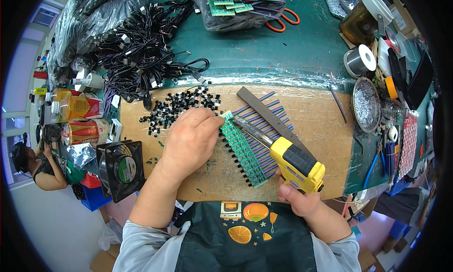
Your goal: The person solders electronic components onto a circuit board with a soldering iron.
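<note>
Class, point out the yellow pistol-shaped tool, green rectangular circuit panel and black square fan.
Yellow pistol-shaped tool (pixel 281 152), head view: its plastic body.
Green rectangular circuit panel (pixel 244 152), head view: its middle.
Black square fan (pixel 125 170), head view: its labelled hub.

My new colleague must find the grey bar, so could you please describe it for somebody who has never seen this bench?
On the green table, find the brown board. Right of the green circuit panel there, thin coloured wires stick out. The grey bar lies slantwise across them: one straight strip, far wider than any wire.

Fan (pixel 125 170) — left of the circuit board (pixel 243 152).
</note>
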A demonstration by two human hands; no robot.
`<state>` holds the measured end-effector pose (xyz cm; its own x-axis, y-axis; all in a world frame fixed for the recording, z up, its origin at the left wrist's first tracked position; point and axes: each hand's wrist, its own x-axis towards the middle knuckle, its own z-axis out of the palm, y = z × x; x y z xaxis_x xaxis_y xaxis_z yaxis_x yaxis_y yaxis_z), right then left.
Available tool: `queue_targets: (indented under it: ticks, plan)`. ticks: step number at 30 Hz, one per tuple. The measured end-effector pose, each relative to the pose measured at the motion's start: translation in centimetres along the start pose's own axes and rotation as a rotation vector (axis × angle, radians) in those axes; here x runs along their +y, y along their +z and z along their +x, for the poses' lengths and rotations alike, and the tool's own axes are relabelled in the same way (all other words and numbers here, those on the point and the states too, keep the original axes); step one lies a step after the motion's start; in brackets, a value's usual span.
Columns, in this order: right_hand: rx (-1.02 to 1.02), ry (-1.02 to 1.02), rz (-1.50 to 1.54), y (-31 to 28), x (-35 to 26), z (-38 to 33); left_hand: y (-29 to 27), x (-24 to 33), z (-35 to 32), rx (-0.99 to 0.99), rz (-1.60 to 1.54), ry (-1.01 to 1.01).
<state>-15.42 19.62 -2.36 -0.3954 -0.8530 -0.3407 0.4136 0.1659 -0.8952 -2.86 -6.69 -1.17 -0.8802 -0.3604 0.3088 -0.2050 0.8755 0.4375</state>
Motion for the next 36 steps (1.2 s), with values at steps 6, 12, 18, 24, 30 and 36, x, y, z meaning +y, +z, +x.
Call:
queue_targets:
  ticks: [6, 12, 18, 24, 30, 36]
  plan:
    - [0.001, 0.029, -0.005, 0.1, -0.3, 0.0, 0.0, 0.1, -0.1, -0.003, 0.037, 0.027]
    - [0.016, 0.038, 0.009, 0.0, 0.0, 0.0, 0.1, 0.1, -0.1, 0.003, 0.059, 0.058]
    - [0.046, -0.017, 0.100, -0.2, 0.4, -0.1, 0.0, 0.2, 0.0, 0.000, 0.048, 0.067]
    - [0.063, 0.005, 0.152, 0.0, 0.2, 0.0, -0.1, 0.3, 0.0, -0.002, 0.072, 0.056]
    - [0.064, -0.044, 0.141, -0.3, 0.7, 0.0, -0.6, 0.3, 0.1, -0.013, 0.053, 0.057]
    - [0.050, -0.086, 0.207, -0.1, 0.8, 0.0, -1.6, -0.9, 1.6, 0.114, 0.073, -0.123]
